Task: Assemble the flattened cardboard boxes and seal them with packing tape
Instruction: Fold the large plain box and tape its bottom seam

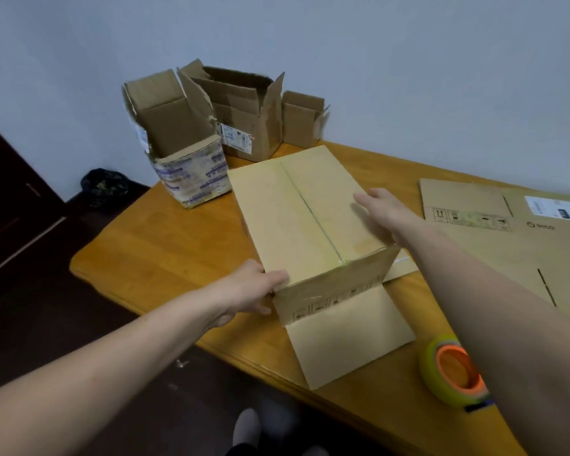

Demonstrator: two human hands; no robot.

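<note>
Head view: the box (310,212) stands on the table (165,245), top seam taped, one flap (346,334) lying open toward the person.
Left hand (254,287): grips the box's near-left corner, thumb on top.
Right hand (382,209): fingers straight, pressed flat along the box's right top edge.
Tape roll (451,373): near the box's near-right corner, beside the flap.
Risk: if the box is turned, the flat hand may slip; the loose flap could snag or knock the roll.

Bare table (165,245) left of box (297,212); tape roll (448,370) near right
</note>
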